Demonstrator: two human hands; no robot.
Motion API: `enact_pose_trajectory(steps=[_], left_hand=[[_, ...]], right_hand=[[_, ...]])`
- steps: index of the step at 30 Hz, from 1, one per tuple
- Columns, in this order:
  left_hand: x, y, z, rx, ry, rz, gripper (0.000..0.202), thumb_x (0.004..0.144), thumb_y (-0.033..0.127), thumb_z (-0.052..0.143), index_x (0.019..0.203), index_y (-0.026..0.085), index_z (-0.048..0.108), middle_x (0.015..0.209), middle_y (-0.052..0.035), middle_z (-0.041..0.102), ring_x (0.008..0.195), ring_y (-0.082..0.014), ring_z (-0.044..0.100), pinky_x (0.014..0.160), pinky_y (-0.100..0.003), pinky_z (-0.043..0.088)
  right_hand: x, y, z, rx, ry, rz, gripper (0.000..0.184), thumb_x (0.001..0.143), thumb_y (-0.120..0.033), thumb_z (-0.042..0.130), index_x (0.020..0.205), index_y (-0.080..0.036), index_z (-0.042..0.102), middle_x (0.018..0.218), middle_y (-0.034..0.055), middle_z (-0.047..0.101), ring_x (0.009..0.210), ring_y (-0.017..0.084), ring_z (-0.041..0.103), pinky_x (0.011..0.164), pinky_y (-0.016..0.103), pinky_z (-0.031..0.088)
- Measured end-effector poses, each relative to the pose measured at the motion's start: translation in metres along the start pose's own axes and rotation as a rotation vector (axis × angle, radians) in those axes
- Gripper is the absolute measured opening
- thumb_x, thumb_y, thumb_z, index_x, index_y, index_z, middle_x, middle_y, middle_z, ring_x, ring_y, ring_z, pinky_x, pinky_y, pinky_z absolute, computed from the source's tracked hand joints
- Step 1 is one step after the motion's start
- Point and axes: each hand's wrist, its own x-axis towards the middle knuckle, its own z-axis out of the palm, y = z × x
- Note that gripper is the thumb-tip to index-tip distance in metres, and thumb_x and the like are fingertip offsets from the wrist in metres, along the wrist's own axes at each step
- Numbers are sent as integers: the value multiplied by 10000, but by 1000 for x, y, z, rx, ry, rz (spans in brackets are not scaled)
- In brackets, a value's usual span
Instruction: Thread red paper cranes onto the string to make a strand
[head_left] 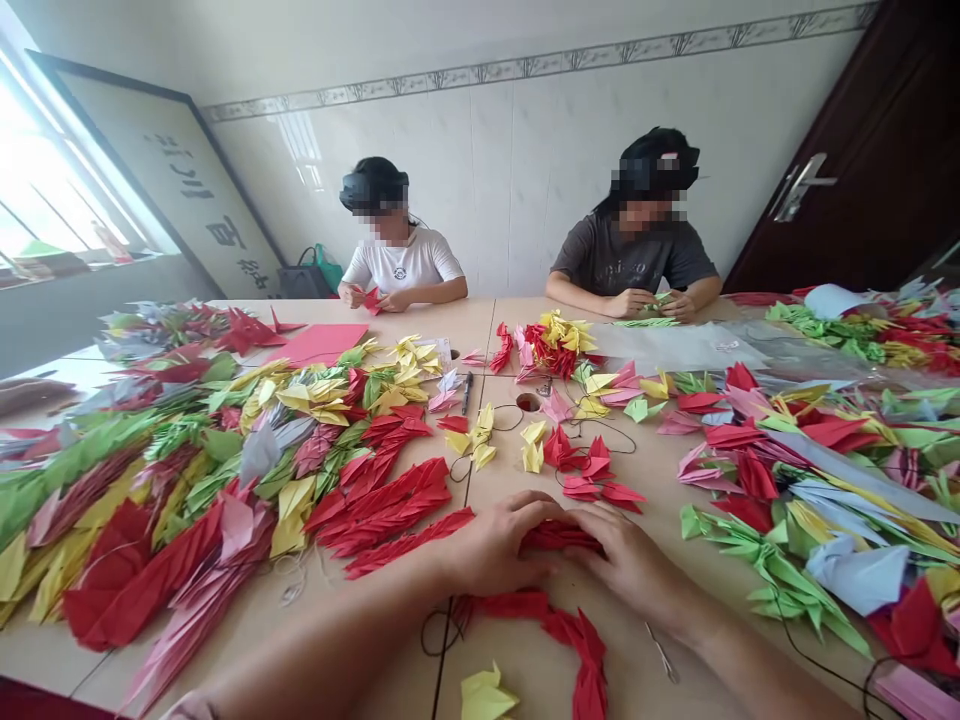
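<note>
Your left hand [491, 545] and right hand [626, 560] close their fingers from both sides on a bunch of red folded-paper cranes [559, 537], pressing it flat to the surface [517, 670] beside the black cord [439, 635].

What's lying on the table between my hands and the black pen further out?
In the head view, loose red folded cranes and small yellow ones with thin dark thread lie between the hands and the black pen.
</note>
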Motion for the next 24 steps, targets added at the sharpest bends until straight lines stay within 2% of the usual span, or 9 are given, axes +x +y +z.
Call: enact_pose_trajectory(steps=[2, 5, 10, 13, 20, 24], left_hand=[[-2, 1, -6, -11, -21, -12, 716, 653, 33, 693, 1329, 179, 505, 1331, -150, 573, 1240, -276, 561, 1062, -402, 458], [-7, -2, -13, -2, -26, -78, 799, 623, 8, 651, 1375, 175, 440, 1386, -148, 537, 1248, -260, 561, 1029, -374, 489], [-12, -7, -18, 93, -3, -234, 639, 706, 58, 592, 1331, 156, 505, 1202, -159, 653, 1065, -272, 656, 878, -405, 558], [-12, -5, -17, 149, -1, -276, 585, 731, 73, 602, 1304, 178, 539, 1097, -122, 700, 991, -265, 668, 880, -423, 545], [-10, -5, -13, 167, -1, -262, 515, 787, 68, 589, 1288, 185, 567, 1244, -118, 655, 1134, -256, 624, 982, -374, 493], [-9, -6, -10, 148, -7, -239, 449, 824, 79, 574, 1265, 163, 591, 1204, -124, 665, 1132, -259, 620, 994, -376, 483]], right_hand=[[0, 0, 0, 17, 0, 11, 290, 869, -116, 597, 1129, -191, 699, 1166, 103, 713, 1123, 287, 640, 978, 475, 526], [0, 0, 0, 18, 9, 27, 254, 875, -159, 624, 1112, -191, 710, 1152, 107, 718, 1123, 295, 639, 986, 486, 517], [0, -1, 0, -5, 0, 51, 240, 881, -180, 626, 1103, -200, 716, 1141, 110, 719, 1106, 305, 644, 969, 490, 524], [1, -1, 1, -20, -7, 65, 246, 894, -189, 605, 1116, -180, 711, 1151, 125, 711, 1114, 310, 632, 972, 493, 516], [4, 2, 7, -13, -44, 109, 284, 904, -204, 588, 1158, -130, 691, 1176, 146, 692, 1126, 306, 608, 1002, 488, 477], [3, 1, 6, 13, -42, 143, 343, 890, -171, 602, 1226, -124, 652, 1220, 145, 671, 1158, 295, 591, 1019, 477, 466]])
